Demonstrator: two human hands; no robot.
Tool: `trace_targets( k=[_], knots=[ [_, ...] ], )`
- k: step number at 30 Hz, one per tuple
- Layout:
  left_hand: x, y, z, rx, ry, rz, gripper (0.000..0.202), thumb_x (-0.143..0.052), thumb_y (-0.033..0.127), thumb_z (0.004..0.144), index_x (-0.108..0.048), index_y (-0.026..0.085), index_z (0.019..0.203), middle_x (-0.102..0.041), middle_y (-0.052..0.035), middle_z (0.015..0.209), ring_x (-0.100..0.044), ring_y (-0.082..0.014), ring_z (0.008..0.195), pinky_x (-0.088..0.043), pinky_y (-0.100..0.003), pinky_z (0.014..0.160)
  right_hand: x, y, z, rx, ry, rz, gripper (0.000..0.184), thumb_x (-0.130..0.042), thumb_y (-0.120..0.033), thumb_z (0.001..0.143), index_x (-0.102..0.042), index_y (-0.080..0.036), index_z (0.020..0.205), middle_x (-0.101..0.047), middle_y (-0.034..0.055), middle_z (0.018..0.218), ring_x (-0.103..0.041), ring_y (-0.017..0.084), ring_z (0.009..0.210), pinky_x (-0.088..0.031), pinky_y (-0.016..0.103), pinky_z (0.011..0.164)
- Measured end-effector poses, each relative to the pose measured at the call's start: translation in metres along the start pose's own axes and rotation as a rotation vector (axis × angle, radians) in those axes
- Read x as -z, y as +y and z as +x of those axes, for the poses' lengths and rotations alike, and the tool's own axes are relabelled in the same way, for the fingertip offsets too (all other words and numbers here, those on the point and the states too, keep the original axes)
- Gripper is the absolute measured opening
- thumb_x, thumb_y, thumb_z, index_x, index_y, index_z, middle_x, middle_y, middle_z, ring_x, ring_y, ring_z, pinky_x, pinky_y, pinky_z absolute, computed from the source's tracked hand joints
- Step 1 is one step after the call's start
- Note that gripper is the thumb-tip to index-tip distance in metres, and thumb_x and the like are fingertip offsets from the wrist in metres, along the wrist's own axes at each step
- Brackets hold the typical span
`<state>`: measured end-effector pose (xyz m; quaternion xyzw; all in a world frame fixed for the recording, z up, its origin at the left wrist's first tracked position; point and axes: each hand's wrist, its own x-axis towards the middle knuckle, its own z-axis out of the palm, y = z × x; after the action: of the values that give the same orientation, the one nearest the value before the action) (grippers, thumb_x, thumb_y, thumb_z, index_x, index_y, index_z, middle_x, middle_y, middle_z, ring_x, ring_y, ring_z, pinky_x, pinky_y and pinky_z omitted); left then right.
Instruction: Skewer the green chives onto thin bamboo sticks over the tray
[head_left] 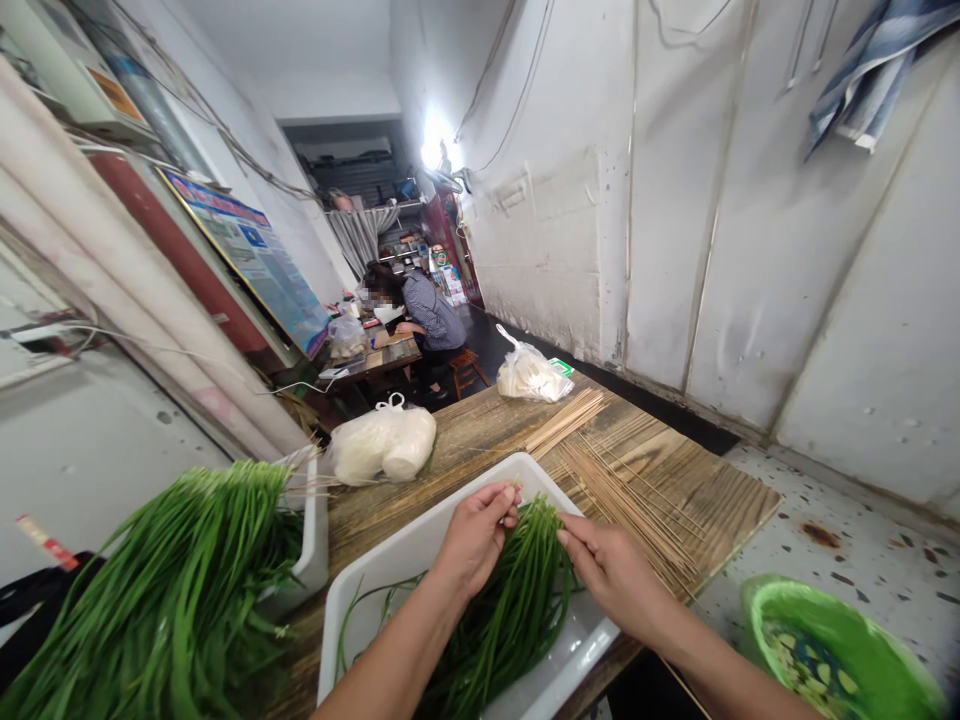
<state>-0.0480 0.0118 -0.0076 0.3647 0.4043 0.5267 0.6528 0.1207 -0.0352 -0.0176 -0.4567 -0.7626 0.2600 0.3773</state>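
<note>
A white plastic tray [390, 570] lies on a wooden table [675, 480] and holds a bunch of green chives [502, 620]. My left hand [476, 535] is over the far end of the bunch, its fingertips pinched together on the chive ends. My right hand [611, 570] rests on the right side of the same bunch with its fingers curled against the stalks. Thin bamboo skewers [630, 490] are spread on the table just right of the tray.
A big heap of chives [165, 590] spills from another white tray [315, 540] at left. White plastic bags [382, 445] [532, 375] sit farther along the table. A green bin [832, 640] stands lower right. A person [424, 310] sits at a far table.
</note>
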Motion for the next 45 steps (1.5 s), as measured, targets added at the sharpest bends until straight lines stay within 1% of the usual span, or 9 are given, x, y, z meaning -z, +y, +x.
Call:
trace_targets(
  k=[18, 23, 26, 30, 33, 36, 40, 43, 45],
  knots=[
    [-0.001, 0.002, -0.003, -0.011, -0.031, 0.125, 0.022, -0.072, 0.028, 0.061, -0.068, 0.01, 0.073, -0.056, -0.0022, 0.069, -0.04, -0.005, 0.055, -0.03, -0.018, 0.051, 0.004, -0.005, 0.0, 0.01, 0.014, 0.016, 0.03, -0.034, -0.028, 0.092, -0.059, -0.016, 0.083, -0.052, -0.0001, 0.058, -0.047, 0.014, 0.051, -0.036, 0.022, 0.051],
    [0.003, -0.002, -0.001, -0.159, 0.069, 0.363, 0.023, -0.066, 0.031, 0.068, -0.07, 0.012, 0.081, -0.064, -0.0041, 0.074, -0.049, -0.0105, 0.065, -0.037, -0.022, 0.064, 0.003, -0.004, -0.001, -0.011, 0.011, 0.021, 0.031, -0.033, -0.029, 0.093, -0.059, -0.016, 0.082, -0.054, 0.0001, 0.058, -0.048, 0.014, 0.052, -0.037, 0.022, 0.051],
    [0.002, -0.002, -0.001, -0.173, 0.154, 0.384, 0.031, -0.069, 0.034, 0.064, -0.07, 0.014, 0.088, -0.067, -0.0047, 0.077, -0.055, -0.015, 0.074, -0.04, -0.026, 0.073, 0.003, -0.004, -0.001, -0.01, 0.014, 0.03, 0.03, -0.033, -0.029, 0.093, -0.059, -0.016, 0.084, -0.055, 0.0005, 0.059, -0.049, 0.014, 0.052, -0.038, 0.022, 0.051],
    [0.0, -0.001, -0.002, -0.187, 0.2, 0.402, 0.028, -0.071, 0.034, 0.061, -0.071, 0.013, 0.081, -0.067, -0.0037, 0.072, -0.056, -0.0153, 0.07, -0.042, -0.028, 0.074, 0.003, -0.004, -0.002, 0.002, 0.026, 0.049, 0.03, -0.035, -0.028, 0.092, -0.06, -0.016, 0.083, -0.057, 0.0009, 0.061, -0.05, 0.014, 0.053, -0.039, 0.022, 0.052],
    [-0.002, -0.001, -0.005, -0.217, 0.165, 0.467, 0.024, -0.07, 0.033, 0.063, -0.071, 0.015, 0.078, -0.069, -0.0039, 0.074, -0.058, -0.0172, 0.073, -0.043, -0.029, 0.075, 0.002, -0.003, -0.001, 0.003, 0.048, 0.066, 0.029, -0.036, -0.028, 0.092, -0.06, -0.016, 0.083, -0.056, 0.0003, 0.06, -0.049, 0.014, 0.052, -0.038, 0.022, 0.051],
    [-0.007, 0.003, -0.011, -0.234, 0.038, 0.545, 0.019, -0.067, 0.031, 0.065, -0.073, 0.017, 0.078, -0.07, -0.0048, 0.08, -0.06, -0.0203, 0.079, -0.043, -0.03, 0.078, 0.003, -0.003, -0.002, -0.006, 0.08, 0.09, 0.027, -0.037, -0.028, 0.091, -0.06, -0.016, 0.084, -0.052, -0.0008, 0.056, -0.047, 0.013, 0.05, -0.036, 0.021, 0.048],
    [-0.01, 0.018, -0.015, -0.21, -0.122, 0.602, 0.019, -0.064, 0.029, 0.069, -0.073, 0.019, 0.083, -0.071, -0.0052, 0.085, -0.061, -0.021, 0.083, -0.043, -0.03, 0.08, 0.007, -0.002, -0.012, -0.01, 0.123, 0.154, 0.028, -0.037, -0.027, 0.091, -0.06, -0.015, 0.102, -0.056, 0.0, 0.059, -0.05, 0.013, 0.05, -0.039, 0.022, 0.048],
    [-0.003, 0.023, -0.008, -0.167, -0.046, 0.701, 0.02, -0.062, 0.028, 0.068, -0.073, 0.018, 0.08, -0.071, -0.0066, 0.081, -0.061, -0.021, 0.076, -0.043, -0.03, 0.074, 0.01, -0.001, -0.031, 0.086, 0.143, 0.131, 0.029, -0.04, -0.022, 0.09, -0.056, -0.017, 0.113, -0.06, 0.0013, 0.063, -0.053, 0.013, 0.05, -0.042, 0.023, 0.05],
    [0.005, 0.019, 0.0, -0.155, -0.01, 0.814, 0.017, -0.062, 0.027, 0.066, -0.073, 0.018, 0.075, -0.071, -0.0069, 0.079, -0.061, -0.0218, 0.073, -0.042, -0.031, 0.071, 0.012, 0.0, -0.045, 0.245, 0.135, 0.066, 0.034, -0.043, -0.016, 0.087, -0.051, -0.021, 0.12, -0.063, 0.0025, 0.068, -0.058, 0.015, 0.054, -0.044, 0.025, 0.053]
  ],
)
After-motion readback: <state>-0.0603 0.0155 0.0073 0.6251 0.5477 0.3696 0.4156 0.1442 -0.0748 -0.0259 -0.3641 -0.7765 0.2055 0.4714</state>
